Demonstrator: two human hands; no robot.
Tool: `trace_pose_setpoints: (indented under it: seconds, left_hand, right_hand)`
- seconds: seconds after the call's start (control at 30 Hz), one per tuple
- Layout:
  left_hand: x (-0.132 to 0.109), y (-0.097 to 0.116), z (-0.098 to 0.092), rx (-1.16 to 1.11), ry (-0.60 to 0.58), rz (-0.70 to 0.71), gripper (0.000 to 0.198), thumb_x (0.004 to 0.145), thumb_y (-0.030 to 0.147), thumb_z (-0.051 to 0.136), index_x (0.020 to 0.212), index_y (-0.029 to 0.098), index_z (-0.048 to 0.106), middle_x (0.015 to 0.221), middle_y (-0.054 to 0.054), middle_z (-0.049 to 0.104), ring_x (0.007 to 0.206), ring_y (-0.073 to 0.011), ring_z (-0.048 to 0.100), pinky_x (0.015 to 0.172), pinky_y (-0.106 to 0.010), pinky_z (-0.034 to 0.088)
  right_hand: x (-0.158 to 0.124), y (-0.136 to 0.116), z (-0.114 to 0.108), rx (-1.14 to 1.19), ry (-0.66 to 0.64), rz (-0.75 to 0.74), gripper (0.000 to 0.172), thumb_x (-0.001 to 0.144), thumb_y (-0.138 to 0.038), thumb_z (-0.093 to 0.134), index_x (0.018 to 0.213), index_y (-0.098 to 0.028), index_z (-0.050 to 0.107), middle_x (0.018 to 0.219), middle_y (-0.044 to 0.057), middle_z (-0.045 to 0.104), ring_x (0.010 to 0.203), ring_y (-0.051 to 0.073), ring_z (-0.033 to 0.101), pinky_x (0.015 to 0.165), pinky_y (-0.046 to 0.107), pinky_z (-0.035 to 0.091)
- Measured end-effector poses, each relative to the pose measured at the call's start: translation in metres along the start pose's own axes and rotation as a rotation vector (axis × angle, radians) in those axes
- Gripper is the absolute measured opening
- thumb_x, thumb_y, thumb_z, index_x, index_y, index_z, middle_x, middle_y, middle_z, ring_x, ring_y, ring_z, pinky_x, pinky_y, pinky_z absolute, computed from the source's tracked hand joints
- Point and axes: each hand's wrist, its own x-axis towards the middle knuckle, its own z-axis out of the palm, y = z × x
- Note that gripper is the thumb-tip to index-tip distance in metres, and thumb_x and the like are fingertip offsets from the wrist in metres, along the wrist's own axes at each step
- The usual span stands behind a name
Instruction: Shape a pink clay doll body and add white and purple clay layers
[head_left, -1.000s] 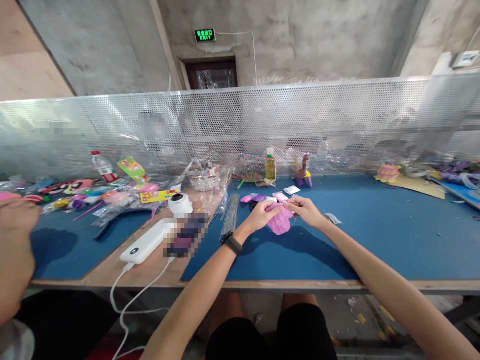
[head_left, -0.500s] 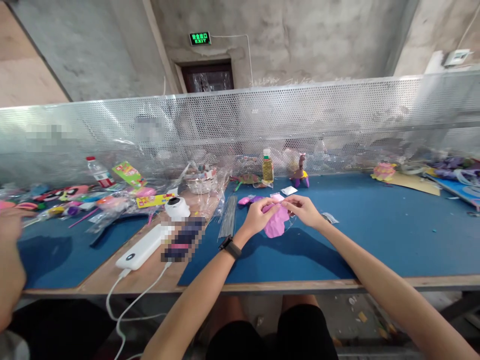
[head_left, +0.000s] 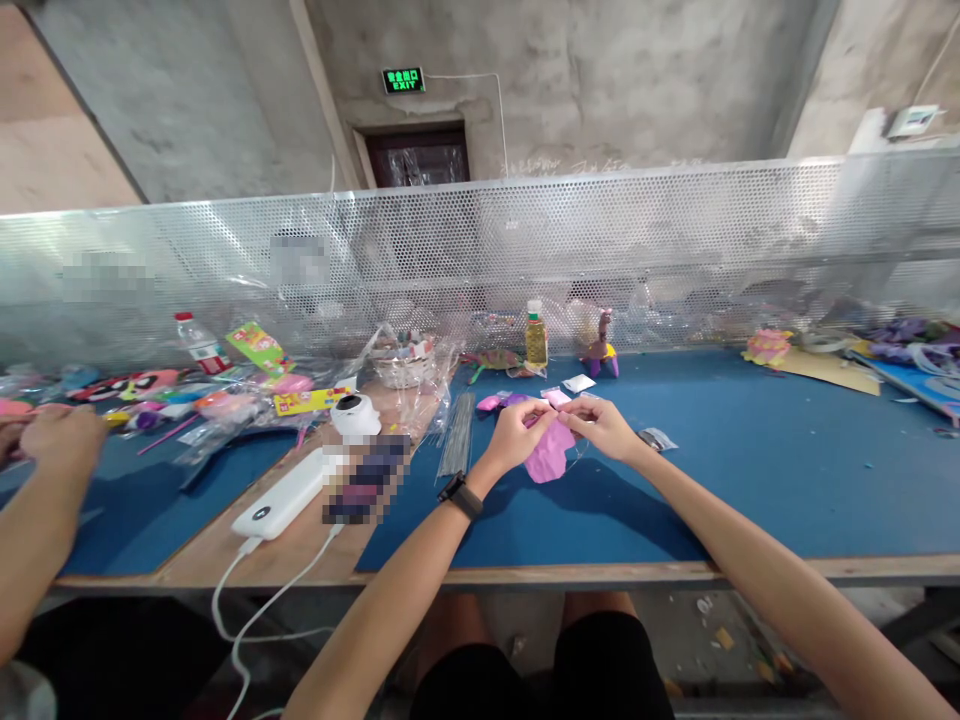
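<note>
A thin, crinkled pink-purple sheet (head_left: 547, 455) hangs between my hands, above the blue mat. My left hand (head_left: 519, 430) pinches its upper edge from the left, a dark watch on the wrist. From the right, my right hand (head_left: 606, 425) pinches the same edge, its fingertips nearly meeting the left ones. Whether the sheet is cloth, foil or soft clay I cannot tell. Just behind my hands lie small white packets (head_left: 579, 383) and a purple-pink piece (head_left: 491, 402). A small clear packet (head_left: 658, 439) rests beside my right wrist.
Thin wires (head_left: 456, 440) lie left of my hands. Further left are a phone (head_left: 367, 480), a white power bank (head_left: 289, 492) and a basket (head_left: 403, 368). A bottle of yellow liquid (head_left: 535, 342) and a toy figure (head_left: 601, 350) stand behind. A co-worker's hand (head_left: 64, 440) is at far left.
My hands stay pinched on the pink-purple sheet, which has shifted slightly. At far left, the co-worker's hands have moved further into view over the mat.
</note>
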Motion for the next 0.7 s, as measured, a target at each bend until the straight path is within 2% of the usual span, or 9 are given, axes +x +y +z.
trace_pose_setpoints:
  seconds: [0.17, 0.27, 0.33, 0.5, 0.7]
  left_hand:
    - [-0.0002, 0.0011, 0.0007, -0.038, -0.020, -0.029, 0.029, 0.090, 0.042, 0.062, 0.094, 0.015, 0.070, 0.095, -0.009, 0.073, 0.088, -0.0208, 0.067, 0.082, -0.032, 0.053]
    - [0.0000, -0.0003, 0.0018, -0.080, -0.053, -0.024, 0.029, 0.090, 0.042, 0.064, 0.097, 0.015, 0.070, 0.101, -0.010, 0.073, 0.094, -0.0213, 0.067, 0.087, -0.032, 0.052]
    - [0.0007, -0.0024, 0.0019, -0.094, -0.034, -0.031, 0.028, 0.090, 0.041, 0.063, 0.098, 0.015, 0.070, 0.102, -0.010, 0.073, 0.096, -0.0215, 0.067, 0.088, -0.032, 0.052]
    - [0.0035, -0.0065, 0.0008, -0.124, 0.038, -0.129, 0.032, 0.091, 0.045, 0.060, 0.096, 0.014, 0.069, 0.100, -0.010, 0.073, 0.092, -0.0210, 0.067, 0.082, -0.030, 0.052]
    - [0.0032, -0.0063, 0.0002, -0.110, -0.072, -0.073, 0.034, 0.091, 0.045, 0.062, 0.102, 0.015, 0.073, 0.104, -0.009, 0.074, 0.097, -0.0218, 0.066, 0.086, -0.030, 0.049]
  right_hand:
    - [0.0009, 0.0016, -0.0017, -0.012, -0.014, 0.010, 0.043, 0.080, -0.059, 0.068, 0.095, -0.018, 0.074, 0.077, 0.003, 0.067, 0.066, 0.017, 0.061, 0.065, 0.031, 0.055]
    - [0.0004, 0.0009, -0.0025, 0.039, -0.038, 0.052, 0.047, 0.081, -0.059, 0.067, 0.106, -0.020, 0.072, 0.080, 0.003, 0.066, 0.070, 0.017, 0.061, 0.064, 0.030, 0.056]
    - [0.0001, 0.0013, -0.0027, 0.054, -0.065, 0.066, 0.048, 0.079, -0.057, 0.070, 0.110, -0.020, 0.069, 0.082, 0.002, 0.066, 0.070, 0.016, 0.061, 0.063, 0.029, 0.055]
    - [0.0024, 0.0085, -0.0034, 0.027, -0.094, 0.039, 0.040, 0.076, -0.056, 0.076, 0.085, -0.018, 0.067, 0.069, -0.001, 0.060, 0.062, 0.013, 0.056, 0.061, 0.027, 0.051]
    - [0.0029, 0.0057, -0.0043, 0.037, -0.106, 0.057, 0.043, 0.078, -0.060, 0.071, 0.083, -0.018, 0.068, 0.070, 0.000, 0.059, 0.064, 0.013, 0.055, 0.061, 0.027, 0.052]
